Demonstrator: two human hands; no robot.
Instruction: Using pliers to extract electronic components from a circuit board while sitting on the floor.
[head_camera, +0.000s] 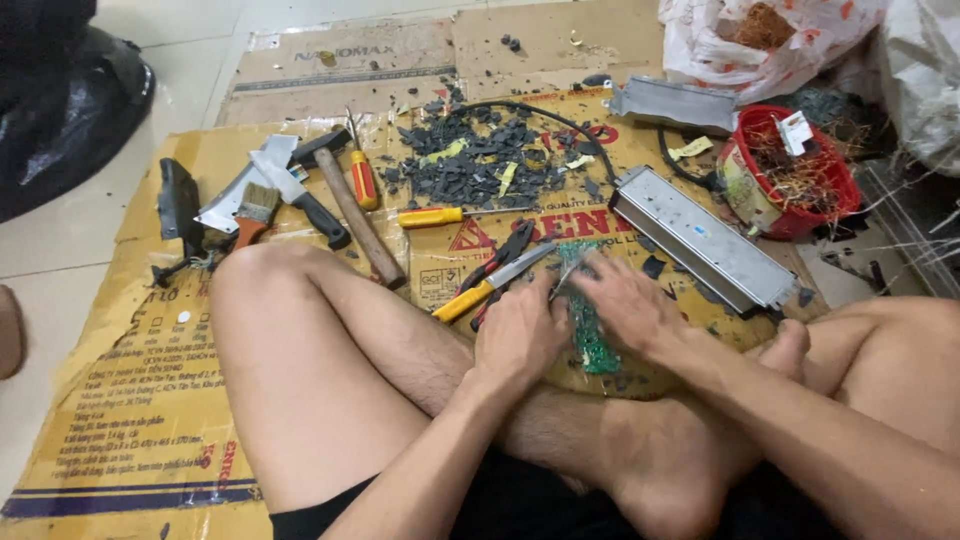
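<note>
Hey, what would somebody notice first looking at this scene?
Probably both hands pressed on a green circuit board at centre: left hand and right hand working it with a thin metal tool. Behind them lies a pile of dark broken fragments, and a red basket of copper wire sits at upper right.

Casing (700, 245): matt grey metal.
Board (590, 335): green, glossy.
Hammer (358, 215): smooth wooden handle.
Cardboard (130, 400): matt, creased paper.
Basket (830, 205): red plastic.
Screwdriver (432, 216): glossy yellow plastic grip.
</note>
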